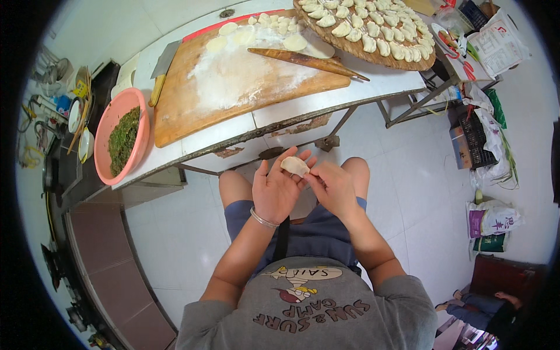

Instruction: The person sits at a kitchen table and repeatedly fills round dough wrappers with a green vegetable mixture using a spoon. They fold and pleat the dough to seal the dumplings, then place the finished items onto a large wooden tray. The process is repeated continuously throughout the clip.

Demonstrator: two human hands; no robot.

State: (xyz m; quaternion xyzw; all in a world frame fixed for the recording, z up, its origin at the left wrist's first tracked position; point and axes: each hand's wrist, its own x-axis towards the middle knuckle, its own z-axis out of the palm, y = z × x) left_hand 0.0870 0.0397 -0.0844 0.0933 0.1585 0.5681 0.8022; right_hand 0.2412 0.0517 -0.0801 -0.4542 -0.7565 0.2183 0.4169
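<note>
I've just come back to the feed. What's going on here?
The person's left hand, palm up, supports a folded dumpling, while the right hand pinches its edge. Ahead, a floured wooden board bears dough pieces and a tapered rolling pin. More dumplings cover a round board to the right; a pink basin of chopped green mix stands left.

Bottom centre of the frame, a grey short-sleeved T-shirt flashed a cartoon print and dark lettering! Mid-frame came blue shorts, a black strap and, round the left wrist, a silvery bangle.
</note>
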